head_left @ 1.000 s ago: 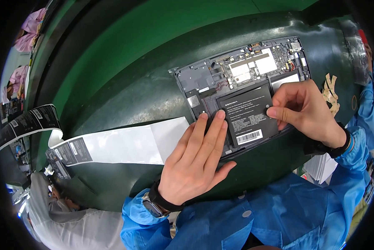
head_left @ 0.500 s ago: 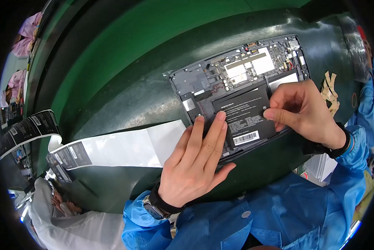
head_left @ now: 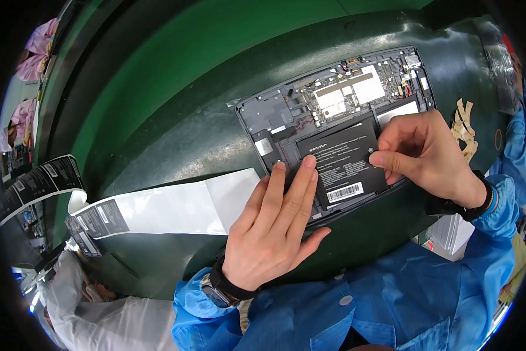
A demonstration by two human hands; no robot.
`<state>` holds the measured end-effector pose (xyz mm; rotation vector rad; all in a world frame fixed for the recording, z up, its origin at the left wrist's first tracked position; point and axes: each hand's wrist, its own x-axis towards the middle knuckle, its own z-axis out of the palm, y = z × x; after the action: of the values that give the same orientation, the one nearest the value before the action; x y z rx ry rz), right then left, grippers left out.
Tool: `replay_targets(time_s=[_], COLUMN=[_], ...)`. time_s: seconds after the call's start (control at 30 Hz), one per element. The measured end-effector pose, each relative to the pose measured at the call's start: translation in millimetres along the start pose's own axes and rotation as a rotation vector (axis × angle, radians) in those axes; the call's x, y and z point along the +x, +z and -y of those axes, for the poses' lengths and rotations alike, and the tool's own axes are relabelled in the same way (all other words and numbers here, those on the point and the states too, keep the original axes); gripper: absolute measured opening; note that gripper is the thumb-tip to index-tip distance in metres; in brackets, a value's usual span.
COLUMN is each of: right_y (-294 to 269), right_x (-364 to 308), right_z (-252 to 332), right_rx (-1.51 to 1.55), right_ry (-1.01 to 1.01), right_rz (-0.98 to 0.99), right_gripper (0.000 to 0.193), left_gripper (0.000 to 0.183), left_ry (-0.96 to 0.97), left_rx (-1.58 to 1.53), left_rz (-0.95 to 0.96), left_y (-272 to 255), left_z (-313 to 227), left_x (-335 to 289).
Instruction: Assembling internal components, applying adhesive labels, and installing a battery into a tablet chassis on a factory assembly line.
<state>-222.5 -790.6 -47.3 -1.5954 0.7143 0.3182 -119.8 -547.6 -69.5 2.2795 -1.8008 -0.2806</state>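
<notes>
An opened laptop base [head_left: 266, 112] with its circuit board [head_left: 356, 88] exposed lies on the green table. Over its battery area rests a black printed label [head_left: 342, 161] with a barcode, slightly askew. The fingers of my left hand [head_left: 271, 228] are stretched out, their tips on the label's left edge. At the opposite edge, my right hand [head_left: 427, 158] pinches the label between thumb and fingers. The curled fingers partly hide that edge, so I cannot tell how far it is stuck down.
Left of the base, a white backing strip [head_left: 175, 202] carries several black labels [head_left: 102, 219] and curls past the table edge. Crumpled beige tape pieces [head_left: 463, 128] lie to the right. A co-worker's pale sleeve [head_left: 116, 322] is at the lower left.
My hands and the label stay almost still; the laptop base has shifted very slightly to the left. At the lower left, the co-worker's arm and hands have moved.
</notes>
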Motion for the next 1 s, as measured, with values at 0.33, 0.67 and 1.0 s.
replay_targets(time_s=[0.33,0.67,1.0], right_y=[-0.2,-1.5,-1.7], right_x=[4.0,7.6,7.5], right_z=[-0.6,3.2,1.4], right_rx=[-0.297,-0.399,-0.421], right_ry=[-0.139,-0.265,-0.262], right_rz=[-0.049,-0.087,-0.100], right_gripper=[0.020,0.019,0.018], left_gripper=[0.067,0.060,0.059], left_ry=[-0.002,-0.004,0.015], left_rx=[0.040,0.105,0.119], left_rz=[0.030,0.031,0.024], left_y=[-3.5,-6.4,-2.6], left_z=[-2.3,-4.1,-4.0], left_x=[3.7,7.6,8.0])
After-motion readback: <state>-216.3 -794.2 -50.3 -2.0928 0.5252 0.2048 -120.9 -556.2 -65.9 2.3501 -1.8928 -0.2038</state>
